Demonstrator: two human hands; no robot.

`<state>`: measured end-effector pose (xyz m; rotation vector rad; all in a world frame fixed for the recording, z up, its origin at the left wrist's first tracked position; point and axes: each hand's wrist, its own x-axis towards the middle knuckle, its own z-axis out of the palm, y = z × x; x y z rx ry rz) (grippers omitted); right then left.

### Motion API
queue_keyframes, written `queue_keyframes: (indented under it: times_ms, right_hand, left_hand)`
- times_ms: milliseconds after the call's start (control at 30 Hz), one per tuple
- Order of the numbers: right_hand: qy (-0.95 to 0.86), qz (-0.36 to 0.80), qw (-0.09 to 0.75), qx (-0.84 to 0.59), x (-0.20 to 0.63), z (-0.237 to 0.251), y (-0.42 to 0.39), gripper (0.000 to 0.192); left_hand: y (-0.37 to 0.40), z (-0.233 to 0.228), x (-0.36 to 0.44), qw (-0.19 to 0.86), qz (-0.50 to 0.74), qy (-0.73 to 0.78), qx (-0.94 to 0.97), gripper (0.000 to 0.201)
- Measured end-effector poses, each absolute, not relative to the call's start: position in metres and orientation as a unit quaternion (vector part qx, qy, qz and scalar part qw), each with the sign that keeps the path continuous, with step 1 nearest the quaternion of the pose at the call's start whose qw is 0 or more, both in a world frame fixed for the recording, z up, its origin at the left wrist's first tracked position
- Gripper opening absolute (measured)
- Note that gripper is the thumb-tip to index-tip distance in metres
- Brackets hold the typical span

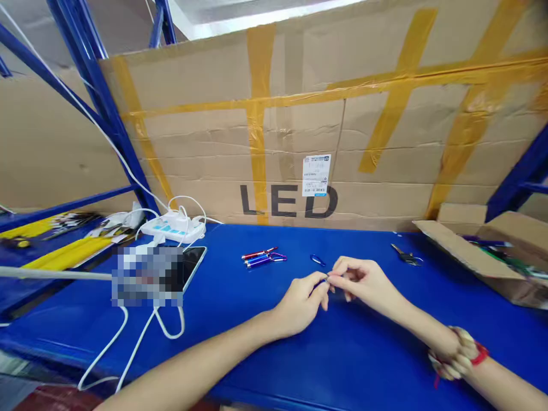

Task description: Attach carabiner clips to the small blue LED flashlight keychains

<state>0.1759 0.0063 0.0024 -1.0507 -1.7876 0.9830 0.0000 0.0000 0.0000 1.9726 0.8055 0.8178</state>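
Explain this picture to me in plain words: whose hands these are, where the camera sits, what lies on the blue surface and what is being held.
There is no machine here. The single picture comes from a camera worn on a person's head, looking down at their own bare hands. The left hand and right hand meet over a blue table and pinch one small dark item between the fingertips; it is too small to identify. On the table lie small pen-shaped items with clips, a blue clip, a small metal tool, a phone, a white power strip with cables, and an open cardboard box. Taped cardboard stands behind.
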Motion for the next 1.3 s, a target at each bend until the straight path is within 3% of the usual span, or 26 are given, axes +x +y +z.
queue_keyframes:
  times_ms: [1300]
  right_hand:
    - [-0.705, 0.407, 0.417, -0.404, 0.1734, 0.0074, 0.0059, 0.030]
  left_hand:
    - [-0.0007, 0.0032, -0.0020, 0.407, 0.319, 0.307, 0.799, 0.025]
